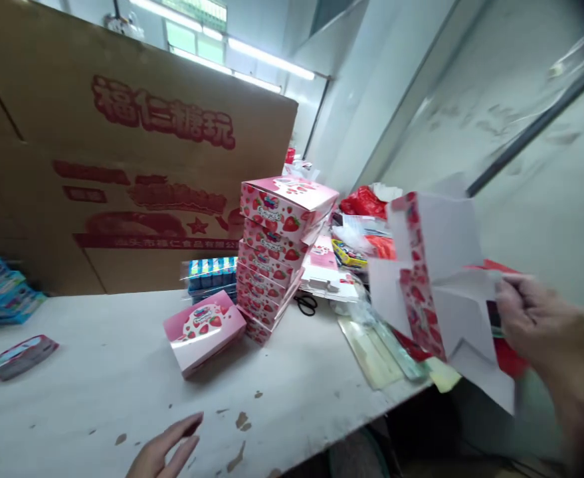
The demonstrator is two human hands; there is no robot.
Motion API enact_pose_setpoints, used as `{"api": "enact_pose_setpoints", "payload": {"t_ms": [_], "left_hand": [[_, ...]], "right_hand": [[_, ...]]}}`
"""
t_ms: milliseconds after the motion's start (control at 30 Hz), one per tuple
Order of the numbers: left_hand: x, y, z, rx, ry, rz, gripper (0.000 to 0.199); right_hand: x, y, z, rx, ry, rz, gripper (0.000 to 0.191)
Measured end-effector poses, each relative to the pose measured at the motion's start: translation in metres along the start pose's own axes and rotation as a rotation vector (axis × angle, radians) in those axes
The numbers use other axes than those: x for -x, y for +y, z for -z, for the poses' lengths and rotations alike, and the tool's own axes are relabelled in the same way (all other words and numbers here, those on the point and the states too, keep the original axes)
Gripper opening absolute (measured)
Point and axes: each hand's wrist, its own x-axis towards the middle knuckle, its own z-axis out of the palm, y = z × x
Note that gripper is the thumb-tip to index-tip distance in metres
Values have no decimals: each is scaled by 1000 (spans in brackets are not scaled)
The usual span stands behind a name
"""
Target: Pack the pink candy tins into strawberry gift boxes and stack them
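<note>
My right hand [545, 325] grips an unfolded carton [451, 245] by its edge, raised at the right beyond the table's edge. White inner panels and a strawberry-print strip show on it; motion blurs it a little. Low in the view, my left hand [165, 451] hovers by the tabletop with thumb and fingers apart, holding nothing. Ahead of it a closed pink strawberry box [204, 332] lies on the table. Just behind that box rises a leaning stack of similar pink boxes [272, 259].
A large brown cardboard box [137, 159] stands across the back. Blue packs [2, 292] and a pink wrapper [20, 357] lie at the left, more blue packs [212, 275] behind the stack. Black scissors [305, 305], flat cartons and plastic bags [364, 202] crowd the right side.
</note>
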Motion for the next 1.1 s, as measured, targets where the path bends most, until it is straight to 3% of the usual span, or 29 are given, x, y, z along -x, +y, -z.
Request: {"api": "enact_pose_setpoints", "payload": {"t_ms": [100, 167, 200, 300, 400, 533, 667, 767, 867, 967, 1000, 1100], "left_hand": [[-8, 79, 0, -112, 25, -490, 38], [-3, 128, 6, -140, 84, -839, 47], [2, 150, 10, -149, 92, -946, 51], [23, 198, 17, -165, 99, -1192, 61], [44, 217, 19, -256, 39, -1227, 65], [59, 196, 25, -380, 144, -1030, 79], [77, 140, 38, -551, 307, -957, 86], [92, 94, 46, -620, 444, -775, 86], [104, 58, 64, -556, 640, -649, 65], [121, 34, 98, -310, 828, -532, 42], [130, 27, 110, -219, 871, -475, 36], [162, 8, 139, -14, 1053, -248, 29]], "right_hand": [[37, -18, 64, -97, -134, 110, 36], [56, -40, 90, -205, -221, 182, 31], [63, -54, 98, -276, -269, 212, 26], [76, -105, 103, -522, -367, 267, 17], [79, -159, 90, -808, -486, 246, 16], [79, -227, 65, -1151, -641, 148, 15], [80, -299, 41, -1520, -676, -99, 18], [88, -355, 33, -1799, -763, -296, 19], [105, -398, 39, -1963, -876, -379, 20], [120, -422, 43, -1999, -976, -255, 23], [123, -429, 40, -1983, -931, -193, 25], [122, -455, 12, -1866, -609, -111, 35]]}}
